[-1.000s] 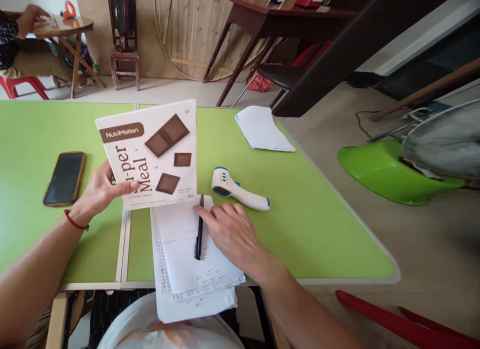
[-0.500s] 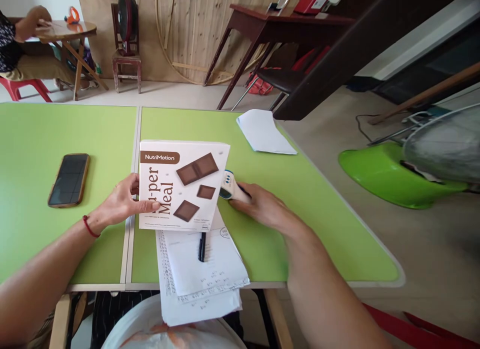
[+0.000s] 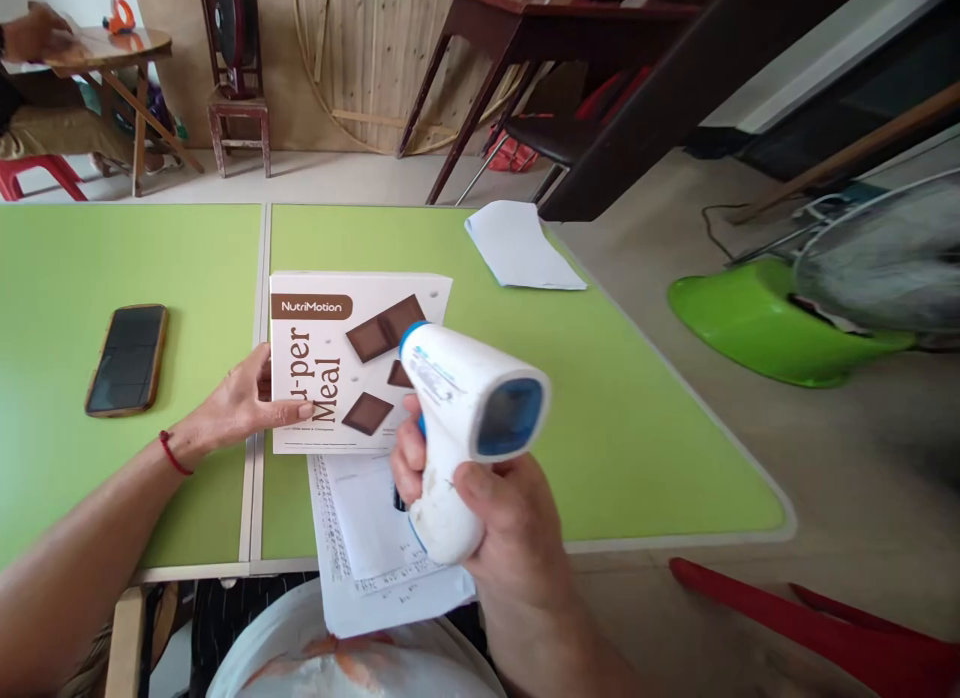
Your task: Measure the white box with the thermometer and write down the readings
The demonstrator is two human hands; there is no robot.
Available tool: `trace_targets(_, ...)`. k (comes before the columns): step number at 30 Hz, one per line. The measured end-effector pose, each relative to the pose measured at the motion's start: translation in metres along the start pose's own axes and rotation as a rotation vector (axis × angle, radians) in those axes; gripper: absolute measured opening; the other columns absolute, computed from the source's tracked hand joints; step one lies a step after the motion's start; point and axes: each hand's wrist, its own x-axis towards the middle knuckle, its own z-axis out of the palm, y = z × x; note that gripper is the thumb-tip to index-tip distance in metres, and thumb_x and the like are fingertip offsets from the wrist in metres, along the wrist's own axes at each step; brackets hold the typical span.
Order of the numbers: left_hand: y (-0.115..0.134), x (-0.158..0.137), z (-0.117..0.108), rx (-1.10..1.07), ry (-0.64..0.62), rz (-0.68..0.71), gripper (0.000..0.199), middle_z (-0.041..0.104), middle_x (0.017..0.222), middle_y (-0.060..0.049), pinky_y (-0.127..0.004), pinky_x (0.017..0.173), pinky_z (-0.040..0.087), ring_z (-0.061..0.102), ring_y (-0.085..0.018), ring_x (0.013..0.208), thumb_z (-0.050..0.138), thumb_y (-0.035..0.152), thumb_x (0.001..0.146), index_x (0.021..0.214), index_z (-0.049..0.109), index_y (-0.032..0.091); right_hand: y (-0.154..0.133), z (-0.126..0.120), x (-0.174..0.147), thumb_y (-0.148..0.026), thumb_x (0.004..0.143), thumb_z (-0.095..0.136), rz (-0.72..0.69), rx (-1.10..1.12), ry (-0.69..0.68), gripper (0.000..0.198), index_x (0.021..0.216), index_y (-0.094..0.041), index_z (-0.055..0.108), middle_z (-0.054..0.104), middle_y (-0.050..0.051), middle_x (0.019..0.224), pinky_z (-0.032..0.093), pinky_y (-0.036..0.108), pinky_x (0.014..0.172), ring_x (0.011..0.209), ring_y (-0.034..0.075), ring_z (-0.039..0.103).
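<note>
The left hand pinches a white box at its left side, thumb across the front, over the worktop towards its near edge. The right hand's fingers wrap around a thermometer's handle, its nose before the box; whether they touch, I cannot tell. Papers overhang the near edge.

Green table across the middle of my view, metal seam left of centre. Upper left I see a small wooden table, then a worn chair carrying a fan. Plank wall top centre, dark desk in front. Pale floor right.
</note>
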Motion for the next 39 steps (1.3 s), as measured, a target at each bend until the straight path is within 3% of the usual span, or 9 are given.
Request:
trace_targets(5,0.001,0.0,0.0,0.067,0.024,0.012,0.063,0.068,0.11,-0.011,-0.041,0.082,0.055,0.065,-0.03,0.1,0.08,0.047,0.07,0.117,0.053,0.015,0.016,0.006,0.005,-0.045,0.075,0.072,0.071,0.019,-0.021,0.028,0.073,-0.02,0.06,0.054,-0.002,0.065,0.037,0.028,0.054,0.056,0.011,0.046)
trace_targets(15,0.003,0.001,0.0,0.064,0.011,0.018,0.059,0.069,0.109,-0.011,-0.041,0.08,0.056,0.066,-0.031,0.098,0.081,0.045,0.07,0.114,0.054,0.015,0.027,0.006,0.007,-0.049,0.073,0.072,0.133,-0.02,0.013,0.03,0.081,-0.022,0.062,0.055,-0.001,0.067,0.035,0.03,0.056,0.059,0.013,0.044)
trace_targets(23,0.001,0.001,-0.001,0.046,0.005,0.007,0.057,0.067,0.118,-0.013,-0.043,0.086,0.055,0.064,-0.032,0.105,0.082,0.041,0.069,0.112,0.055,0.015,0.031,0.005,0.006,-0.047,0.076,0.071,0.091,0.02,-0.011,0.027,0.085,-0.022,0.064,0.056,-0.001,0.068,0.034,0.03,0.057,0.061,0.012,0.045)
trace_targets(39,0.002,0.001,-0.002,0.075,0.003,-0.004,0.057,0.067,0.115,-0.013,-0.043,0.083,0.054,0.064,-0.032,0.103,0.081,0.042,0.069,0.111,0.056,0.015,0.034,0.005,0.007,-0.051,0.076,0.07,0.081,-0.008,-0.009,0.03,0.082,-0.022,0.062,0.057,0.0,0.069,0.034,0.029,0.057,0.062,0.013,0.045)
